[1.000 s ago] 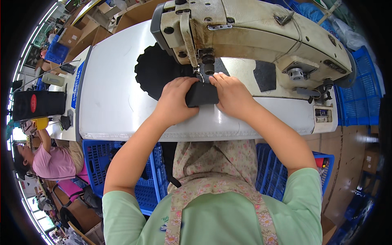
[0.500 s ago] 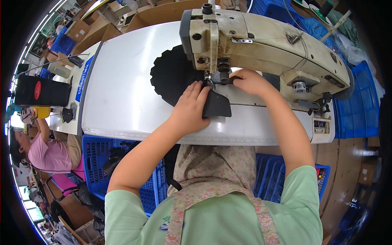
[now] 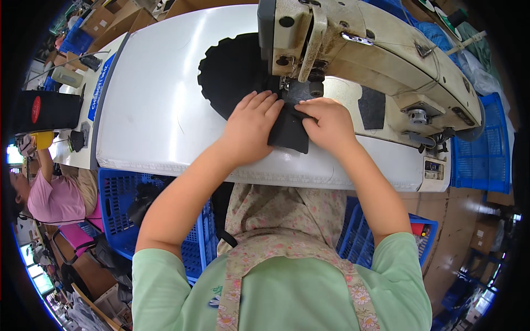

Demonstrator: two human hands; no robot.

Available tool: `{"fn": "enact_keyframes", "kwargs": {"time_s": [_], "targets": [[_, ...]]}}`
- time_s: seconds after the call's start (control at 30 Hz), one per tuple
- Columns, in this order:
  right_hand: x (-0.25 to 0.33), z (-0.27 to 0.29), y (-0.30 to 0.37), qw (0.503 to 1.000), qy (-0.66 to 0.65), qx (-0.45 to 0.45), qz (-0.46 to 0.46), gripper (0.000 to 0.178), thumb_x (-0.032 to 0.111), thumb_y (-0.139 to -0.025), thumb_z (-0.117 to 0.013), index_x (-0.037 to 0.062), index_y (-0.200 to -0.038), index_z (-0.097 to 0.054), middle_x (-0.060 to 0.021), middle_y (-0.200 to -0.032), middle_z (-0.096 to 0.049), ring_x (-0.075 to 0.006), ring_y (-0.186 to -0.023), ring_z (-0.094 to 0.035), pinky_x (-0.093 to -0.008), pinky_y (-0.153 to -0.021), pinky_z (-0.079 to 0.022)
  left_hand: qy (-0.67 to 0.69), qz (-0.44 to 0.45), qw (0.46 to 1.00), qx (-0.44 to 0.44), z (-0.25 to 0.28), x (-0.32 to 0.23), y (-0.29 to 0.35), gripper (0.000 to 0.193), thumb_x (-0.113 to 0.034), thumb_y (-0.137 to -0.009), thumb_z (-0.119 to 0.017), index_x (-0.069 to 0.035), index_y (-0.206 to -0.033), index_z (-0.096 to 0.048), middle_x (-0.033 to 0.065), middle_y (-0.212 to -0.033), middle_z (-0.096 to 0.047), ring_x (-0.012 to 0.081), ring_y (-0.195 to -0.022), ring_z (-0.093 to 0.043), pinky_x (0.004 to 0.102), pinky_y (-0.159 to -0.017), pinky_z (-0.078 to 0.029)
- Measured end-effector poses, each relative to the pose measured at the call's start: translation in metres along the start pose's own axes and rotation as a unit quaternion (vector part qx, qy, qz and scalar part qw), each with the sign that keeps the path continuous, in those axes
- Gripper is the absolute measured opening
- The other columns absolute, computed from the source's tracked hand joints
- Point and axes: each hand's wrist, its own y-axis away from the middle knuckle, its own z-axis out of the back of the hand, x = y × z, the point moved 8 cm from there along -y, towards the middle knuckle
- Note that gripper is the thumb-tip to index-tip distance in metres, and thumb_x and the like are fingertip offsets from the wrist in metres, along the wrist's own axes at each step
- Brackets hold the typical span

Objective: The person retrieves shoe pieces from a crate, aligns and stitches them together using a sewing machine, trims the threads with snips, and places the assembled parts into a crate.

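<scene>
A black fabric piece (image 3: 229, 74) with a notched, rounded far edge lies on the white machine table, partly hidden by the head of a sewing machine (image 3: 381, 63). Its narrower near end extends toward me, below the presser foot (image 3: 284, 83). My left hand (image 3: 249, 128) rests flat on this near part, fingers stretched out and close to the needle area. On the other side, my right hand (image 3: 329, 122) pinches the fabric's right edge between thumb and fingers. The fingertips of both hands are only a little apart. The needle tip is too small to make out.
The white table (image 3: 149, 110) spreads left of the fabric. Blue crates (image 3: 118, 215) stand below its front edge, and another blue crate (image 3: 480, 146) is at the right. Farther left, a person in a pink shirt (image 3: 63, 196) sits at another machine.
My right hand has come left and nearer to me, from beside the presser foot to the fabric's near part. The left hand remains on the fabric. The whole view has shifted slightly.
</scene>
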Motion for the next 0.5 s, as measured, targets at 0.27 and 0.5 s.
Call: {"fn": "enact_keyframes", "kwargs": {"time_s": [0.27,0.5], "targets": [[0.019,-0.008,0.014,0.998,0.030,-0.038,0.026,0.031,0.011,-0.072,-0.061,0.0080,-0.100,-0.073,-0.0091,-0.103,-0.071,-0.0252,-0.101,-0.065,-0.0397,-0.088,-0.048,0.034,-0.078,0.996,0.037,0.009,0.016,-0.003,0.073,-0.008,-0.059,-0.072,-0.002,-0.129,-0.053,0.0206,-0.137,-0.050,0.0346,-0.133,-0.042,0.0477,-0.114,-0.029],[0.032,-0.010,0.013,0.997,0.027,-0.054,0.041,0.032,0.009,-0.072,-0.062,0.0050,-0.102,-0.071,-0.0118,-0.104,-0.071,-0.0258,-0.102,-0.064,-0.0400,-0.087,-0.047,0.032,-0.092,0.993,0.064,0.013,0.027,-0.003,0.077,-0.008,-0.057,-0.073,-0.003,-0.130,-0.053,0.0200,-0.139,-0.049,0.0349,-0.133,-0.042,0.0458,-0.114,-0.030]]}}
